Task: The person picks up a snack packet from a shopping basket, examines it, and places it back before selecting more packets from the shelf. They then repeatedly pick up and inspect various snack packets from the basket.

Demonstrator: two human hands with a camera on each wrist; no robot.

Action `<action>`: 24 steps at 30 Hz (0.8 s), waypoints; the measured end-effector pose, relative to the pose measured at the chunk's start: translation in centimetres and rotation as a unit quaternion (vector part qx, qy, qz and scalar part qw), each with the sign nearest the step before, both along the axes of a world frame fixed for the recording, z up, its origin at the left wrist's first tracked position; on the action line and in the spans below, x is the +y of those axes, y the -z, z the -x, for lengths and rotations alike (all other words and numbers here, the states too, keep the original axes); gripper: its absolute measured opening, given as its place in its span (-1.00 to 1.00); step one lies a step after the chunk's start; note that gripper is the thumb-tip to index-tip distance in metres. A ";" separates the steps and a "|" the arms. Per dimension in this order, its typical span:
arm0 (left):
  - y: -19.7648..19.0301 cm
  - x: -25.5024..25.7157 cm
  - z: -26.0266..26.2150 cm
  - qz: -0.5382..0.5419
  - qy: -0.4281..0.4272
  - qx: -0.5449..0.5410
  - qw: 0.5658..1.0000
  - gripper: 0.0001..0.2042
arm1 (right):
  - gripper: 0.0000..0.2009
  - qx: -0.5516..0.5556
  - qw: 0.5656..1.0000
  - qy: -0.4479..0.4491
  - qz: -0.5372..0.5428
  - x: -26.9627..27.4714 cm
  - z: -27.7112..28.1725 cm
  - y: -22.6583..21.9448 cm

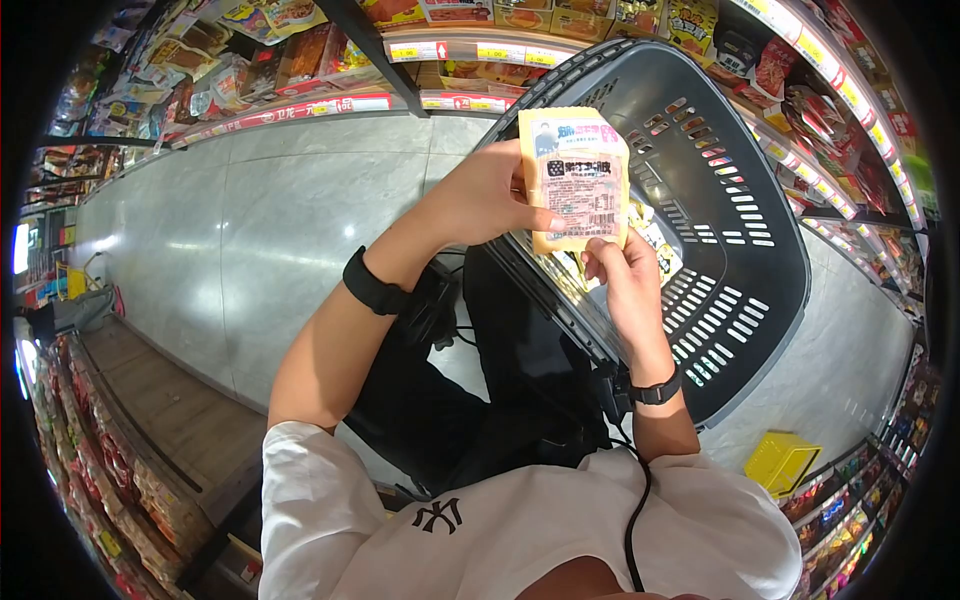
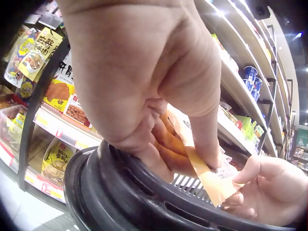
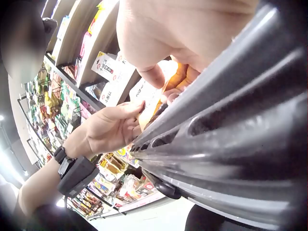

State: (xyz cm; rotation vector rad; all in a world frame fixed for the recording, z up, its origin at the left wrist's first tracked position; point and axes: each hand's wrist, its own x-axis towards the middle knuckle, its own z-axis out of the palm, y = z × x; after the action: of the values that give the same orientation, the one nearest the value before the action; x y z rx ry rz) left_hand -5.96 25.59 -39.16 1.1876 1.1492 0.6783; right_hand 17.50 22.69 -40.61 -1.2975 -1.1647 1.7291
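Note:
Both hands hold a yellow snack packet (image 1: 578, 185) over a dark grey shopping basket (image 1: 740, 130), its printed label side facing up toward the head view. My left hand (image 1: 480, 200) grips the packet's left side, thumb across the front; in the left wrist view its fingers lie behind the yellow film. At the lower edge, my right hand (image 1: 632, 285) pinches the packet between thumb and fingers. Several yellow and white packets (image 1: 655, 245) lie inside the basket, partly hidden by the hands and the held packet.
Shelves of packaged snacks (image 1: 290, 60) line the far side and the right, with price strips (image 1: 500, 53) along their edges. Grey floor (image 1: 270, 240) stretches to the left. A yellow basket (image 1: 782, 463) stands at lower right. Low racks of packets (image 1: 110, 470) are at lower left.

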 end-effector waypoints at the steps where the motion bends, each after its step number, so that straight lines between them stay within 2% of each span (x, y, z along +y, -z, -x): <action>1: 0.0 0.0 0.0 0.000 0.000 -0.002 1.000 -0.44 | -0.88 0.001 1.000 0.000 0.000 0.0 0.0 0.0; 3: 0.2 0.0 0.1 0.000 0.001 -0.006 1.000 -0.44 | -0.88 0.004 1.000 -0.001 0.001 0.0 0.0 0.2; 6: 1.0 0.0 -0.2 -0.057 -0.035 -0.031 0.997 -0.65 | -0.87 0.005 1.000 -0.001 0.001 0.0 -0.1 0.2; 18: 0.6 -0.1 -0.3 -0.054 -0.038 -0.041 0.997 -0.68 | -0.85 -0.006 1.000 -0.003 0.000 0.0 -0.1 0.4; 21: 0.2 -0.1 -0.1 -0.002 -0.005 -0.024 1.000 -0.44 | -0.85 -0.010 1.000 -0.004 0.002 0.0 -0.1 0.3; 24: -0.6 0.0 -0.3 -0.015 0.004 -0.034 0.999 -0.42 | -0.84 -0.004 1.000 -0.004 0.003 -0.1 -0.1 0.5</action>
State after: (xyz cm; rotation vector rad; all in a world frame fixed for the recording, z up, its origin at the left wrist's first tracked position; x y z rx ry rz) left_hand -5.68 25.58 -38.61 1.1852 1.0803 0.7277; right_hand 17.59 22.62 -41.13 -1.3063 -1.1716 1.7363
